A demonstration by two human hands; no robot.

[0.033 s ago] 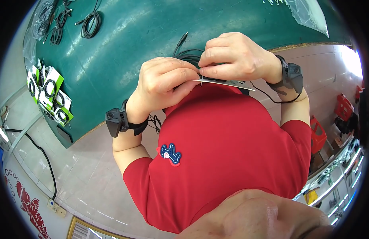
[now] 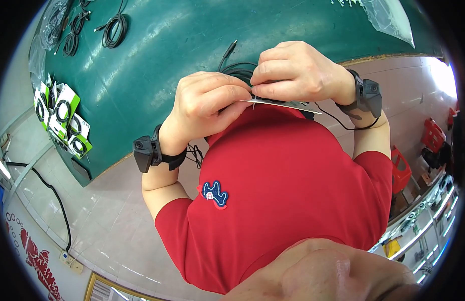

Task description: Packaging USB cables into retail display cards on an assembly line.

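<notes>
My left hand [image 2: 205, 104] and my right hand [image 2: 298, 72] meet at the table's near edge, both with fingers pinched together. Between them a thin flat card [image 2: 287, 105] is seen nearly edge-on, with my left thumb and fingers at its left end. A thin white tie [image 2: 254, 105] pokes out below the card, just under the fingertips. My right finger and thumb close above that spot, where the tie's upper part is hidden. Behind the fingers lies a black coiled cable [image 2: 237, 70], its plug [image 2: 231, 48] pointing away from me.
On the green table [image 2: 167, 50], finished-looking carded cables [image 2: 64, 118] are piled at the left edge. Loose black cable coils [image 2: 114, 31] lie at the far left. A clear plastic bag [image 2: 390, 22] and small white pieces [image 2: 348, 2] sit far right. Red stools [image 2: 401, 170] stand beyond.
</notes>
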